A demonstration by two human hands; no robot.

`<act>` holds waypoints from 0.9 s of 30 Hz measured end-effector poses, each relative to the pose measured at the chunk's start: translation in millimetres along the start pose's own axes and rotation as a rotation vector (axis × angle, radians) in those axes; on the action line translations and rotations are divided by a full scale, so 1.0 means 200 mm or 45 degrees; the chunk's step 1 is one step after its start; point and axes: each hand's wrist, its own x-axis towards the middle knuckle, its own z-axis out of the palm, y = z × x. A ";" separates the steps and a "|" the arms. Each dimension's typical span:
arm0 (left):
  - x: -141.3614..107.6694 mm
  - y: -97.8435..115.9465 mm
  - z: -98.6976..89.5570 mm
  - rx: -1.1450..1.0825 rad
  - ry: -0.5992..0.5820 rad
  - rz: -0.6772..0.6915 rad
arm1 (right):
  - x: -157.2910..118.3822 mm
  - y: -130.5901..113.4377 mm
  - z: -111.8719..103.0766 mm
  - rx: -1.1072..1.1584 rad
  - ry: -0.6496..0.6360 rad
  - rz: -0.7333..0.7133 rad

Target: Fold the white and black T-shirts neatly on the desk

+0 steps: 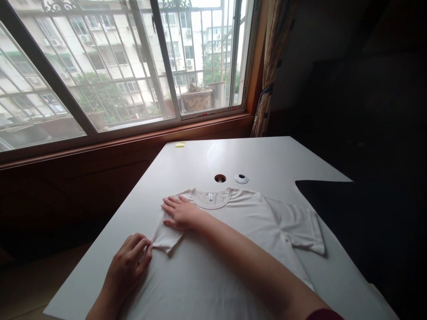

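A white short-sleeved T-shirt (207, 258) lies spread on a white table (260, 155), its round collar toward the window. My left hand (130, 258) pinches the hem of the sleeve on the left side, fingers closed on the fabric. Across the shirt reaches my right forearm, and my right hand (180, 212) rests flat on the left shoulder area with fingers spread. The sleeve on the right side lies on the table, somewhat wrinkled. My right forearm covers part of the shirt's middle, and the shirt's lower end runs out of view.
Beyond the collar are a round cable hole (220, 178) in the tabletop and a loose round cover (241, 178). A yellow sticky note (180, 145) is at the far left corner. A dark object (333, 209) overlaps the right edge. A barred window and curtain (271, 66) stand behind.
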 end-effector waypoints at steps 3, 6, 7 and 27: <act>0.00 0.00 0.00 -0.002 -0.002 -0.005 | 0.00 0.02 0.01 -0.008 0.042 0.014; 0.00 -0.01 0.01 -0.015 0.007 -0.010 | -0.02 0.07 0.00 -0.028 0.098 0.090; 0.00 -0.01 0.01 -0.018 0.010 -0.014 | -0.03 0.09 0.00 -0.031 0.120 0.126; 0.06 -0.11 0.00 -0.063 -0.025 0.017 | -0.54 -0.34 0.01 -0.146 0.093 -0.403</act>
